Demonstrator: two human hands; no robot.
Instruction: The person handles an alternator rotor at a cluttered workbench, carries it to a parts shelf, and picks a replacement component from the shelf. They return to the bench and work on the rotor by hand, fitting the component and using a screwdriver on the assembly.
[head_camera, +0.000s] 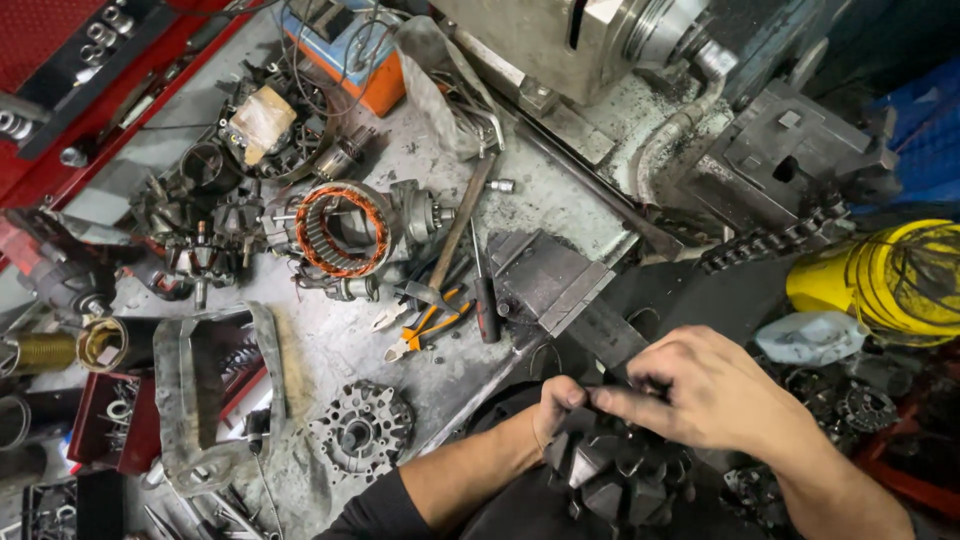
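Rotor (612, 478) gripped by left hand (560, 402); right hand (700, 390) arched above, fingertips pinching its top.

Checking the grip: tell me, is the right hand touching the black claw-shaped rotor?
Touching. The head view shows the right hand with its fingertips pressed on the top of the black rotor, with the left hand alongside.

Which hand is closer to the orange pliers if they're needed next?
Probably the left hand. It sits on the rotor on the side nearer the orange pliers lying on the bench. The right hand pinches the rotor's top and would have to cross over the left.
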